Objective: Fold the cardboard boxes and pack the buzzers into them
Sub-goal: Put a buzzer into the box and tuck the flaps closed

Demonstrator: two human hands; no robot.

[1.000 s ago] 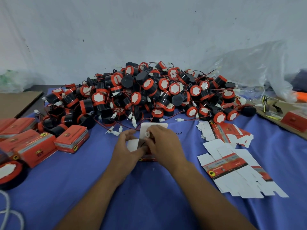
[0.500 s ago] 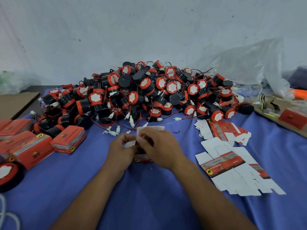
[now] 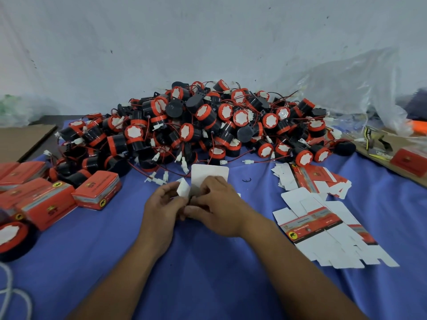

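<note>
Midway across the blue desk [image 3: 208, 278], left hand [image 3: 161, 205] and right hand [image 3: 221, 204] together pinching a half-folded cardboard box [image 3: 209, 173], fingers [image 3: 209, 184] curled on its white flaps, buzzers [image 3: 208, 125] heaped just behind, flat blanks [image 3: 323, 227] to the right

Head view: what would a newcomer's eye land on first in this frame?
First, the big heap of black-and-red buzzers piled at the back of the blue cloth. Next, at centre, the left hand and right hand both grip a partly folded box, white flaps up. Closed red boxes sit to the left, flat box blanks to the right.
</note>
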